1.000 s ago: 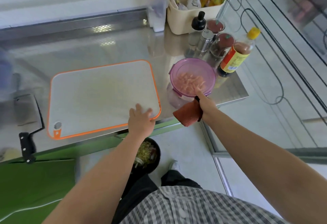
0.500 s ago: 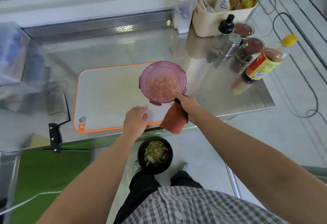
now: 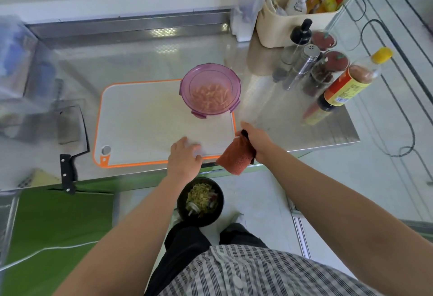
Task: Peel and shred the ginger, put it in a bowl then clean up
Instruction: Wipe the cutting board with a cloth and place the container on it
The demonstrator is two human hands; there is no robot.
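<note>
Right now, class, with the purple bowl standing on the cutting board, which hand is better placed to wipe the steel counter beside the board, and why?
The right hand. It already grips the red cloth at the board's right edge, next to bare counter. The left hand lies flat on the cutting board, holding nothing.

Your table [image 3: 293, 117] is shiny metal, smooth like a mirror, and the board [image 3: 145, 122] on it is dull white plastic with a bright orange plastic edge. The purple bowl [image 3: 210, 92] is see-through plastic and a bit shiny, while the cloth [image 3: 235, 155] in your right hand [image 3: 257, 140] is fuzzy and rough, like a towel. The knife [image 3: 70, 136] has a flat grey metal blade and a smooth black handle, the shaker [image 3: 302, 66] is shiny metal, and your shirt [image 3: 246, 272] is soft checked cloth.
</note>
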